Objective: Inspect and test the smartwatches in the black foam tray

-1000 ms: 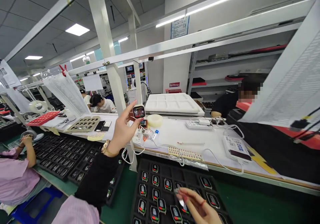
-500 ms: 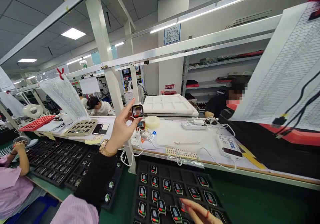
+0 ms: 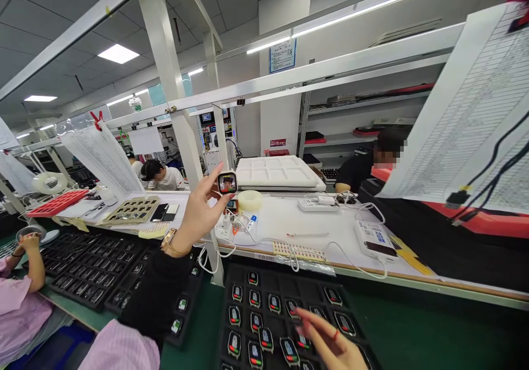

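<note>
My left hand (image 3: 201, 209) is raised at arm's length and pinches a small square smartwatch body (image 3: 227, 182) between thumb and fingertips, its lit screen turned toward me. My right hand (image 3: 330, 339) hovers low over a black tray (image 3: 231, 271) that holds several watch bodies (image 3: 253, 322) in rows. Its fingers are spread, and I see nothing held in them. One fingertip points toward the watches near the tray's middle.
A white shelf (image 3: 285, 224) behind the tray carries cables, a tape roll (image 3: 250, 200), a power strip (image 3: 373, 238) and stacked white trays (image 3: 281, 172). More black trays (image 3: 95, 259) lie left. A pink-sleeved person (image 3: 25, 282) works at left; another person (image 3: 363, 166) sits behind.
My left hand has kept the watch raised with little shift. My right hand has opened out and lifted a little over the tray; the small thing it pinched a second ago no longer shows.
</note>
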`<state>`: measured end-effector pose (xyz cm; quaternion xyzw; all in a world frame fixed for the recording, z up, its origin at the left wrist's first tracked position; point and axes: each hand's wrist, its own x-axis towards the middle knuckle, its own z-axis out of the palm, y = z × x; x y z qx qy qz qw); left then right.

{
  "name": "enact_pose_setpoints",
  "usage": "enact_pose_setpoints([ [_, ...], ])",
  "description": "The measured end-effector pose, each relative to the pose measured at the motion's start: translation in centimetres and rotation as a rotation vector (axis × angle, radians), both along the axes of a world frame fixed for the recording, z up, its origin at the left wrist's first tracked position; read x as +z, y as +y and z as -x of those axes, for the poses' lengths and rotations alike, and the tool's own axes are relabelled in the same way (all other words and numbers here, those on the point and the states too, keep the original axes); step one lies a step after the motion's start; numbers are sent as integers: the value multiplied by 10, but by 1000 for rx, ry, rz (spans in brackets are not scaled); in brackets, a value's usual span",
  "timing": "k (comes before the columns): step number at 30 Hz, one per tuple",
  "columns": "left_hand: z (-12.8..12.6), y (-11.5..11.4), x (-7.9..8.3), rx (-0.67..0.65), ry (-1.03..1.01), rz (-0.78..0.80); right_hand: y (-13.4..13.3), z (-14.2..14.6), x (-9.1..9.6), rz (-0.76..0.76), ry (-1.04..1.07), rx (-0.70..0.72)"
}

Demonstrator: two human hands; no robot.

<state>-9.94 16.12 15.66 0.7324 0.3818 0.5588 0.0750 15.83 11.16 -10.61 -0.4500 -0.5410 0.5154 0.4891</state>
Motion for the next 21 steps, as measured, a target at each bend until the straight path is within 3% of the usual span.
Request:
enact_pose_setpoints([
  [2, -4, 0, -1, -17, 13, -2, 12, 0, 36, -156, -39, -52],
  [6, -22, -1, -4, -61, 35, -7, 42, 8, 127, -544, -48, -56],
  [9, -37, -3, -6, -78, 62, -5, 62, 21, 187, -757, -36, 6],
  [11, -43, -3, -7, -96, 72, -1, 70, 31, 215, -825, -8, 82],
  [15, -46, -3, -8, -103, 84, -11, 78, 46, 240, -865, 68, 224],
  [21, -42, -3, -8, -79, 89, -43, 80, 51, 245, -886, 109, 347],
])
